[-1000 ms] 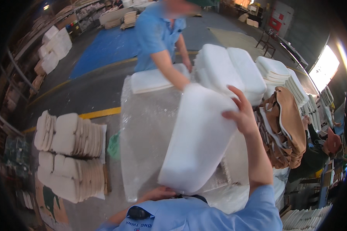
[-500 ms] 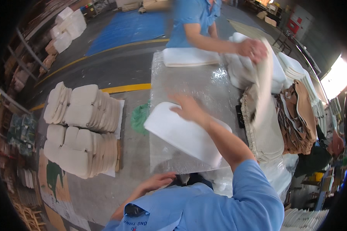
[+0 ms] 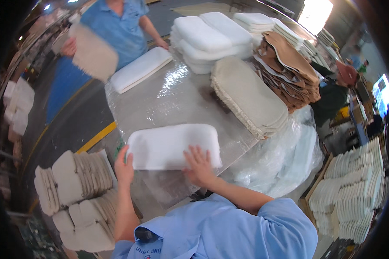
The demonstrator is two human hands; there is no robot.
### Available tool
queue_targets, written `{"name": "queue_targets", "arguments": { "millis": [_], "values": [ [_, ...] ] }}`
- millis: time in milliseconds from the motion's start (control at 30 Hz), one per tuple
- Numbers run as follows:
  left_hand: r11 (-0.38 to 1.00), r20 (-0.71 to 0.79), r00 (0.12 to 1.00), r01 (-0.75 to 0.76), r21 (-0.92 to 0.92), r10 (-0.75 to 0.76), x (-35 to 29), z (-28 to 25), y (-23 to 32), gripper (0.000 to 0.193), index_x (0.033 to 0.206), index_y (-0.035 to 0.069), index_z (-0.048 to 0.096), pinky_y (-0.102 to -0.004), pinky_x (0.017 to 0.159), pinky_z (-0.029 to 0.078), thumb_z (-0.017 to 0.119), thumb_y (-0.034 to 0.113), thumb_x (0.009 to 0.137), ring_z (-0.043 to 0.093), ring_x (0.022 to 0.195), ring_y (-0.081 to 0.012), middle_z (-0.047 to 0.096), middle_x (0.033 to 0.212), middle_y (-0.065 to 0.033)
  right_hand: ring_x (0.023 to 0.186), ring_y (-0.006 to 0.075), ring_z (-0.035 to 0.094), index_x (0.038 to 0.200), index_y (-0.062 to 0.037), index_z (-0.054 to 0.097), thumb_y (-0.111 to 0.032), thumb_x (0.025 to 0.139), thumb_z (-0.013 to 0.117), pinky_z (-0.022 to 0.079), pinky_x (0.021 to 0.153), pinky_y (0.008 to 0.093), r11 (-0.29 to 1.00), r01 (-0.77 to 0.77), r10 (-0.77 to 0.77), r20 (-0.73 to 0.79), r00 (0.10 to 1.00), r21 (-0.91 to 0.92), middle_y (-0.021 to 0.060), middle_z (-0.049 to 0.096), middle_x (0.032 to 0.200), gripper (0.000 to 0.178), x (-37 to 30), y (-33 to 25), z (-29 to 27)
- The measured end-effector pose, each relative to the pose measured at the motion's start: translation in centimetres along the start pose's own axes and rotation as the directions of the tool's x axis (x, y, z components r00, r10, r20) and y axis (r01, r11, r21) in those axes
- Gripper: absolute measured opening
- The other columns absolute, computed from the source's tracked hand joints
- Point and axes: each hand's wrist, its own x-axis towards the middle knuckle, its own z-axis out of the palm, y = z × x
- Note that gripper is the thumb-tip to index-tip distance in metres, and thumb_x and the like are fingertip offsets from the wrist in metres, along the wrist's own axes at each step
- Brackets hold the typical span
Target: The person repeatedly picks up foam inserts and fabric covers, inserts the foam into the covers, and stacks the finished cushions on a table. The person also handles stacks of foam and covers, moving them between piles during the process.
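Note:
A white rounded foam pad (image 3: 173, 144) lies in front of me on the plastic-covered table (image 3: 173, 103), its long side facing me. My left hand (image 3: 124, 166) is at the pad's left end, fingers stretched along the edge and thumb apart. Flat on the right part of the pad rests my right hand (image 3: 199, 166), its fingers spread. Beyond it to the right is a pile of beige fabric covers (image 3: 250, 93) with frayed edges.
Across the table a co-worker (image 3: 116, 34) holds a beige cover (image 3: 95, 52) beside a white pad (image 3: 140, 69). White pads (image 3: 212, 39) and brown pieces (image 3: 287, 71) are stacked at the far right. Beige bundles (image 3: 80, 179) stand at left, clear plastic (image 3: 281, 155) at right.
My view has turned right. The pad now lies straighter before me; my left hand has come up to its left end, and my right has settled on it. The co-worker's beige cover has moved left.

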Motion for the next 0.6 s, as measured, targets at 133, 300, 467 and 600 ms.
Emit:
{"name": "queue_targets", "arguments": {
  "millis": [133,300,467,600],
  "values": [
    [0.945,-0.141,0.976,0.199,0.26,-0.167,5.6,-0.2,-3.0,0.047,0.146,-0.002,0.058,-0.0407,0.111,0.046,0.062,0.024,0.107,0.062,0.129,-0.0337,0.063,0.143,-0.0216,0.154,0.0373,0.038,0.153,-0.0082,0.052,-0.032,0.103,0.066,0.033,0.121,0.0536,0.865,-0.332,0.442,-0.258,0.859,0.376,0.0204,0.045,0.162,0.057,1.2,6.2,-1.8],
    [0.84,0.117,0.832,0.535,0.086,-0.542,9.4,1.0,-5.0,0.063,0.148,-0.004,0.055,-0.0401,0.107,0.048,0.056,0.045,0.108,0.063,0.125,-0.0306,0.064,0.142,-0.0193,0.121,0.0219,0.063,0.15,-0.003,0.055,-0.05,0.111,0.05,0.049,0.098,0.0337,0.023,-0.547,0.792,0.319,0.521,0.837,0.0111,0.065,0.14,0.061,0.5,13.9,0.4],
    [0.712,0.178,0.733,0.68,-0.175,-0.657,10.7,2.3,-4.2,0.071,0.149,-0.004,0.052,-0.043,0.1,0.057,0.045,0.056,0.111,0.067,0.121,-0.0296,0.065,0.141,-0.0143,0.118,0.0196,0.061,0.143,0.0057,0.058,-0.061,0.109,0.049,0.049,0.095,0.0324,-0.185,-0.644,0.713,0.552,0.432,0.743,0.0093,0.067,0.132,0.076,1.3,14.0,1.3],
    [0.662,0.168,0.766,0.627,-0.412,-0.621,8.8,3.6,-3.9,0.074,0.152,-0.002,0.05,-0.0415,0.112,0.048,0.04,0.06,0.112,0.058,0.134,-0.0272,0.059,0.148,-0.013,0.113,0.0226,0.06,0.134,0.0039,0.067,-0.067,0.11,0.034,0.045,0.106,0.0375,-0.118,-0.623,0.786,0.456,0.417,0.773,0.0119,0.069,0.123,0.082,3.4,12.8,0.6]
  ]
}}
